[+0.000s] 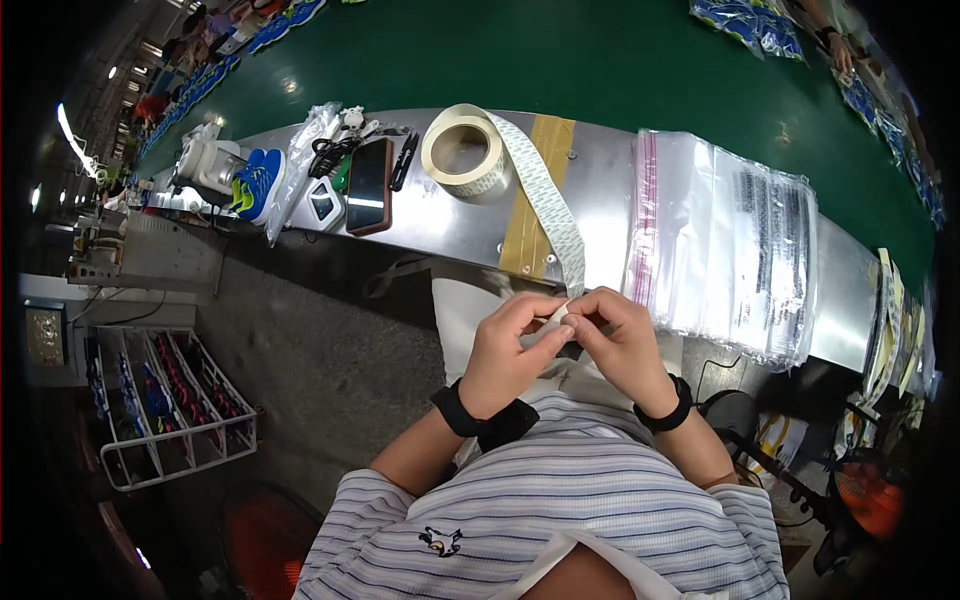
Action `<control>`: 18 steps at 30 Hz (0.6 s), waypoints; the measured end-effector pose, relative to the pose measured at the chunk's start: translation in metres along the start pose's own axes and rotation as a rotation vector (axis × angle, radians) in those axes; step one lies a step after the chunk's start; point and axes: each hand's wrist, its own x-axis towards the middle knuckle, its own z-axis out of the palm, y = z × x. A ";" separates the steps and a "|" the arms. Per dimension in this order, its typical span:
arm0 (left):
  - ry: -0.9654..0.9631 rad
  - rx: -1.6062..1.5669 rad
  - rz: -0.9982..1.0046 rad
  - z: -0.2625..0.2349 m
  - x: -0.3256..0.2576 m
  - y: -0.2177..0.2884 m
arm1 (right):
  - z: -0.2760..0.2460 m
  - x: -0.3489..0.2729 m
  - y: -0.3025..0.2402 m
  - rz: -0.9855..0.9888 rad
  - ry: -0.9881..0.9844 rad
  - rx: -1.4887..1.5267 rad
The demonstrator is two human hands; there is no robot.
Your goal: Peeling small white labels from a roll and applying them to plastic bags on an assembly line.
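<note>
A roll of printed label strip (pixel 482 184) stands on the metal ledge ahead of me. Its loose strip (pixel 552 208) hangs over the ledge's front edge and runs down to my fingers. My left hand (pixel 518 338) pinches the strip's end between thumb and fingers. Close against it, my right hand (pixel 622 340) is closed too, its thumb and forefinger at the same end. A small white piece shows between the fingertips; the fingers partly hide it. Both hands are in front of my body, just short of the ledge.
Clear plastic bags (pixel 705 240) lie stacked on the ledge at right. To the left are a phone (pixel 370 185), a black cutter (pixel 405 161), a small white device (pixel 319 205) and blue shoes (pixel 260 182). Beyond runs a green belt (pixel 400 70). A shoe rack (pixel 180 440) stands lower left.
</note>
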 end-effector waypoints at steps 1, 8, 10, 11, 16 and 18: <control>-0.007 -0.059 -0.052 0.001 0.004 0.001 | -0.002 0.001 -0.001 -0.002 0.014 -0.001; 0.090 -0.199 -0.157 -0.013 0.048 -0.003 | -0.026 0.001 0.002 -0.118 0.047 -0.462; 0.129 -0.148 -0.099 -0.021 0.056 0.001 | -0.034 -0.008 0.002 -0.108 -0.165 -0.557; 0.156 -0.088 -0.077 -0.024 0.057 -0.005 | -0.036 -0.010 -0.006 0.017 -0.196 -0.438; -0.444 0.141 0.597 0.059 0.096 -0.016 | -0.106 -0.014 0.007 0.090 0.528 -0.492; -0.516 0.444 0.768 0.084 0.089 -0.024 | -0.114 -0.001 0.012 0.047 0.534 -0.847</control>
